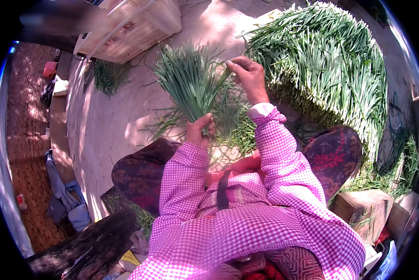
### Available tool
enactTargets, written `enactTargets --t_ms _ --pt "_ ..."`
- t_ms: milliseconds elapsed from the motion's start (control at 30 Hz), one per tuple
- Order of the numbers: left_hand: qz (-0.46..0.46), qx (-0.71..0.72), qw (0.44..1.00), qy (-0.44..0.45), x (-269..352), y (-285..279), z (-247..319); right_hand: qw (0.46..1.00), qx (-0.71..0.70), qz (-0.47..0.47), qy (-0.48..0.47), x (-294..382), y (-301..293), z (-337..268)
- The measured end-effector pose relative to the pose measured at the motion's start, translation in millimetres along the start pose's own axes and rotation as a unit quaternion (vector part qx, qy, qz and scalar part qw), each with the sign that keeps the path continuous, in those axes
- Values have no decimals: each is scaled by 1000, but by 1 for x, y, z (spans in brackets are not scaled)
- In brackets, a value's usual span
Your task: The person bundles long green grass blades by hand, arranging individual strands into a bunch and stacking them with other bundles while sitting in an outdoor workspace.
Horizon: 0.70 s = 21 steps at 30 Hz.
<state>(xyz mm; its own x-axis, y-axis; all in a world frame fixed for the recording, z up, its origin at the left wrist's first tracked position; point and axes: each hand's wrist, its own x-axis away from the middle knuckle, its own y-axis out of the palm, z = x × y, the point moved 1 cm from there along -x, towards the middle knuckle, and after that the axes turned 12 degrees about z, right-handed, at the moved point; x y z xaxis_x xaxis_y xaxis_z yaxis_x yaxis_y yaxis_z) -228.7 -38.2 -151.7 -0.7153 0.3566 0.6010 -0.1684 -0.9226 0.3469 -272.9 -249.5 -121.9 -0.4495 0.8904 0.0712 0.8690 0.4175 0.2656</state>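
Observation:
My left hand [199, 130] grips a bunch of green garlic chives [192, 80] near its lower end. The leaves fan out upward, away from me. At the bunch's right side, my right hand [249, 78] has thumb and forefinger pinched on a chive leaf [227, 71]. Loose chive trimmings [242, 136] lie on the ground below both hands, between my bent knees. A large stack of chives [321, 66] rises to the right of my right hand, its pale stalk ends showing along the edges.
A white plastic crate [143, 33] stands at the upper left, with leaf scraps [108, 77] beside it. A dark log [90, 241] lies at lower left. Cardboard boxes [365, 210] sit at lower right. Crumpled blue-grey cloth [64, 189] lies near the brick paving [29, 105].

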Motion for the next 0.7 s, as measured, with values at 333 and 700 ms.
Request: enactTargets --t_ms 333,700 --pt "-63 136 988 -24 -6 -9 -3 981 -180 -4 73 2 -1 7" --pt "-87 240 965 -60 -21 -27 2 981 -152 -116 15 13 -3 -28"
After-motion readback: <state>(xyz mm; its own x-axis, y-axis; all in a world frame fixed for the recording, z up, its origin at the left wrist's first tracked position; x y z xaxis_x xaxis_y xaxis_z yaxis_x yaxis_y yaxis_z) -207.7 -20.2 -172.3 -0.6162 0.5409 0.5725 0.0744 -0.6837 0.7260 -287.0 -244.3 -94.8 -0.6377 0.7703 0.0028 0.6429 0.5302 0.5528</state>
